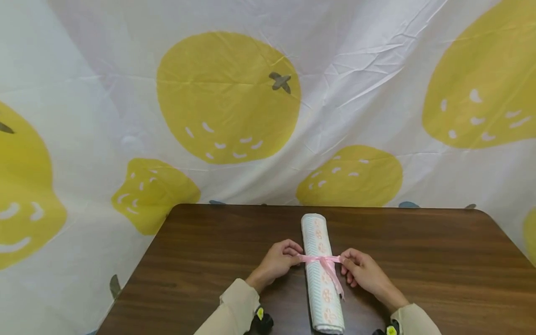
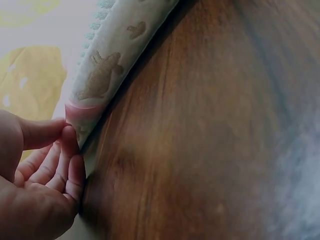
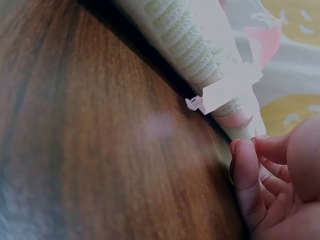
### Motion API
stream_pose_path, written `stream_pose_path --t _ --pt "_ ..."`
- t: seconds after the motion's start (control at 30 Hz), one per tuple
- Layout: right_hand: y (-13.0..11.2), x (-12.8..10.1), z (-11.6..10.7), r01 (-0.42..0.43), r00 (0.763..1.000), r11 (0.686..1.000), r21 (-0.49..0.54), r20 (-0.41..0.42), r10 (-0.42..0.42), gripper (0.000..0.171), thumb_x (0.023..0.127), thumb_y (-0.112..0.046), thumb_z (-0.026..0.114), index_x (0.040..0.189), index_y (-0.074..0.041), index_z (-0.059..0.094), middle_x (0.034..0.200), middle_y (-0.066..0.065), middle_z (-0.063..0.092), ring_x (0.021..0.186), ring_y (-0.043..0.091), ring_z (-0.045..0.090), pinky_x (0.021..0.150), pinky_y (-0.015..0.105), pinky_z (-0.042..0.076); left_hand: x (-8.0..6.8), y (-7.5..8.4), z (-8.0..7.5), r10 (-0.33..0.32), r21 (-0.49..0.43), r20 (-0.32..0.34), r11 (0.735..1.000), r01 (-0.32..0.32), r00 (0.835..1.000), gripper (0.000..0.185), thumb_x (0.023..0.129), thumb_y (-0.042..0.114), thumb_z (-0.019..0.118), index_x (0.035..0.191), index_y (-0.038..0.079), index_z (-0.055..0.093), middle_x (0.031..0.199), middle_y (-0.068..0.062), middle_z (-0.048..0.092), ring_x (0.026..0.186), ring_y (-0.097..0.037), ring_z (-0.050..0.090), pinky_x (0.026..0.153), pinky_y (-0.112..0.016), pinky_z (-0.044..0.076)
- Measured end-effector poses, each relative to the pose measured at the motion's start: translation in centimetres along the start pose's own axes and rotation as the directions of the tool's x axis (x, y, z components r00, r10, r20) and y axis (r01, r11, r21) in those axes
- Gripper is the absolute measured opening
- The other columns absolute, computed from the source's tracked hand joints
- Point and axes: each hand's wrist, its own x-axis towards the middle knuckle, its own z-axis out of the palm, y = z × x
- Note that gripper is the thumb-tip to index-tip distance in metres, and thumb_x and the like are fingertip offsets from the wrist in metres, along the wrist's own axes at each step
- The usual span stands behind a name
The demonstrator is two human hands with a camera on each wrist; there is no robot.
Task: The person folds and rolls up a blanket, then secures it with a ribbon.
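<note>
A rolled white towel (image 1: 320, 274) with small orange and green prints lies lengthwise on the dark wooden table (image 1: 201, 260). A pink ribbon (image 1: 324, 261) is tied round its middle, with loose tails hanging toward me. My left hand (image 1: 279, 261) pinches the ribbon at the roll's left side; in the left wrist view its fingertips (image 2: 70, 145) meet at the pink band (image 2: 82, 110). My right hand (image 1: 359, 270) pinches the ribbon at the right side. In the right wrist view its fingers (image 3: 247, 175) curl beside the towel (image 3: 200, 45) and a ribbon tail (image 3: 230, 90).
A white cloth backdrop (image 1: 268, 93) printed with large yellow fruit hangs behind and beside the table. The table's far edge (image 1: 326, 207) lies just beyond the towel's end. Bare wood stretches left and right of the hands.
</note>
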Motion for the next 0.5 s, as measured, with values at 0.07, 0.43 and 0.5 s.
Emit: stream_pose_path --t 0.07,0.43,0.5 --pt "-0.08 -0.07 0.03 -0.001 1.000 1.000 0.002 -0.002 0.001 0.018 0.103 -0.013 0.052 0.104 0.004 0.057 0.077 0.008 0.057 0.057 0.014 0.053 0.050 0.028 0.049 -0.06 -0.03 0.02 -0.006 -0.005 0.001 1.000 0.006 1.000 0.013 0.088 0.003 0.071 0.099 -0.001 0.065 0.077 -0.001 0.065 0.068 -0.014 0.058 0.062 -0.024 0.046" --pt "-0.27 0.07 0.21 -0.026 0.999 1.000 0.015 -0.027 0.026 0.018 0.102 -0.014 0.054 0.107 0.003 0.058 0.076 0.008 0.056 0.057 0.015 0.054 0.049 0.028 0.049 -0.04 0.04 0.13 0.000 -0.004 -0.015 1.000 0.000 1.000 0.016 0.088 0.005 0.071 0.102 -0.001 0.067 0.084 -0.010 0.070 0.074 -0.016 0.061 0.065 -0.027 0.048" --pt "-0.26 0.10 0.25 -0.028 0.999 0.999 0.019 -0.033 0.028 0.018 0.102 -0.013 0.054 0.108 0.003 0.058 0.076 0.008 0.056 0.056 0.015 0.054 0.048 0.028 0.048 -0.02 0.02 0.13 -0.001 0.002 -0.014 1.000 0.001 1.000 0.017 0.089 0.006 0.071 0.104 -0.001 0.067 0.085 -0.011 0.070 0.075 -0.017 0.063 0.066 -0.028 0.048"
